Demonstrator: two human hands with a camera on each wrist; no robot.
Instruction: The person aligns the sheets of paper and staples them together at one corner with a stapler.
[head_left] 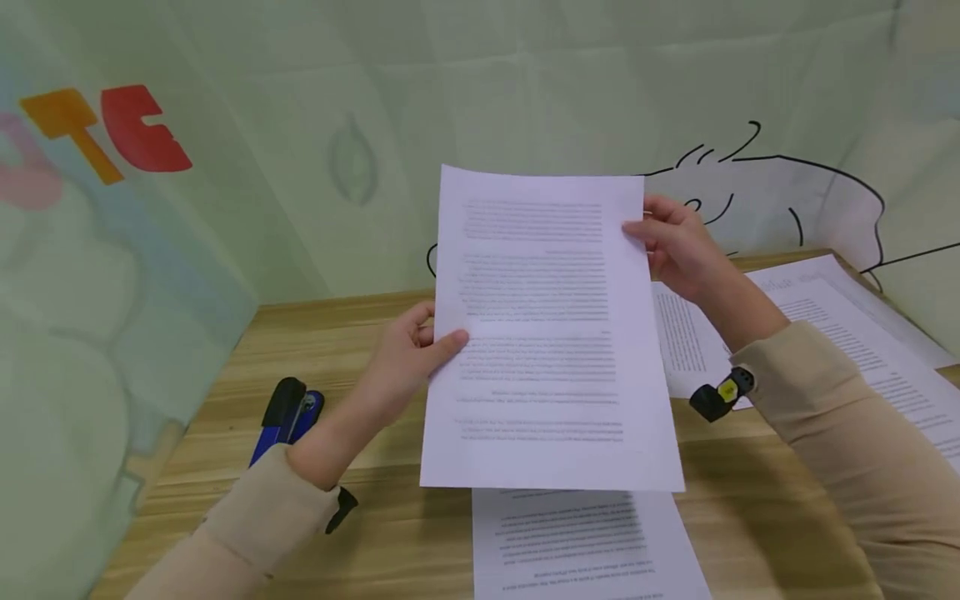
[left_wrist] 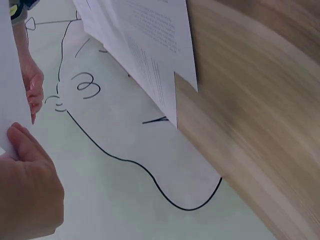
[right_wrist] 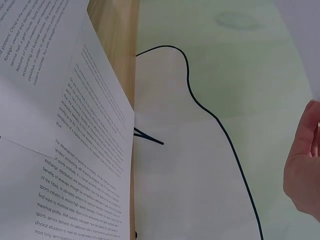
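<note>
A printed sheet of paper (head_left: 536, 333) is held up above the table, its text upside down in the head view. My left hand (head_left: 408, 354) pinches its left edge, thumb on the printed face. Higher up on the opposite edge, my right hand (head_left: 678, 242) pinches it between thumb and fingers. Whether it is one sheet or several, I cannot tell. In the left wrist view the left hand (left_wrist: 30, 185) grips the paper's edge, and in the right wrist view the right hand (right_wrist: 305, 160) shows at the far right. Another printed sheet (head_left: 577, 550) lies underneath, partly hidden.
A blue and black stapler (head_left: 288, 417) lies on the wooden table (head_left: 375, 533), beside the left forearm. More printed sheets (head_left: 840, 325) overlap at the right, partly behind the right arm. A pale green cloth backdrop (head_left: 315, 108) with printed drawings stands behind the table.
</note>
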